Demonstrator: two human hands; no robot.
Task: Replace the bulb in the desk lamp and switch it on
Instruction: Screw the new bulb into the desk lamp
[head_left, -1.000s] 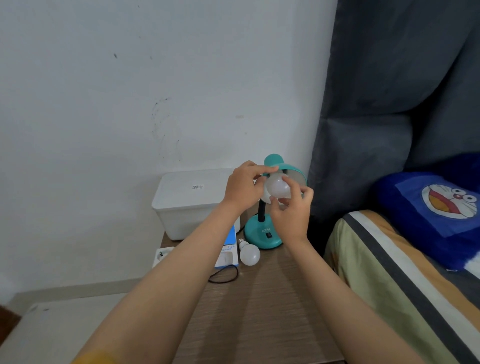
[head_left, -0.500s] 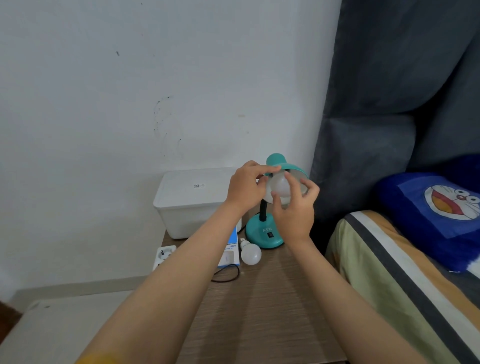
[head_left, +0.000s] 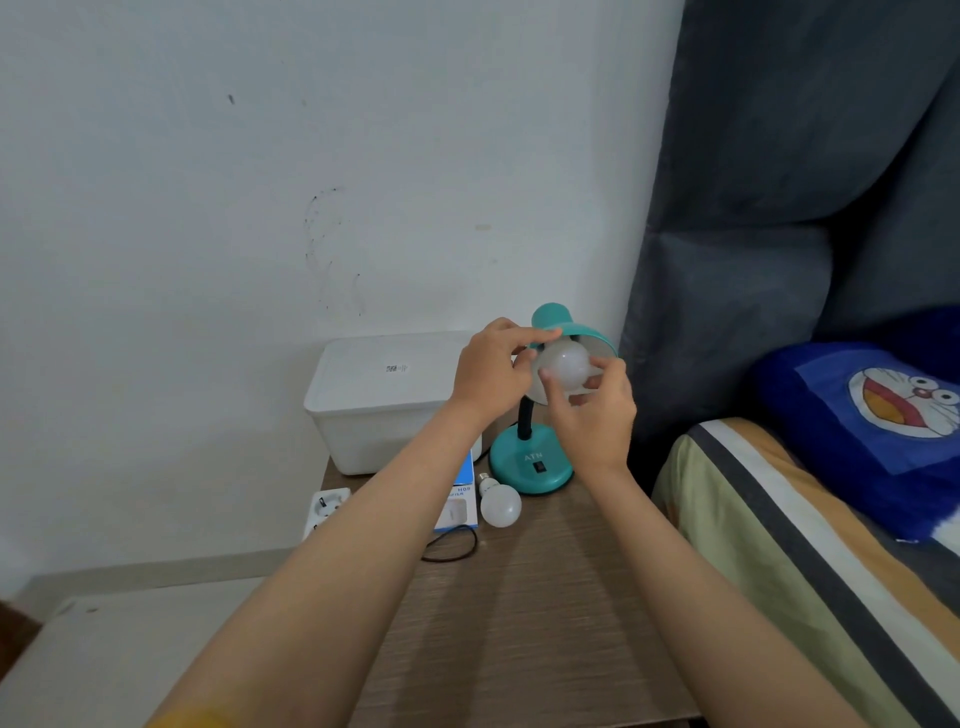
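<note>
Since the earlier frame the right hand (head_left: 592, 415) has turned its fingertips round the bulb (head_left: 563, 366), thumb now on its left face. Those fingers are spread and curled, pinching the white globe, which sits in the mouth of the teal lamp shade (head_left: 576, 332). The left hand (head_left: 491, 371) pinches the shade's near rim to steady it. This looks like screwing the bulb in; next, more turns, then the switch (head_left: 540, 466) on the base. A second bulb (head_left: 500, 505) lies on the table (head_left: 519, 623), left of the base.
</note>
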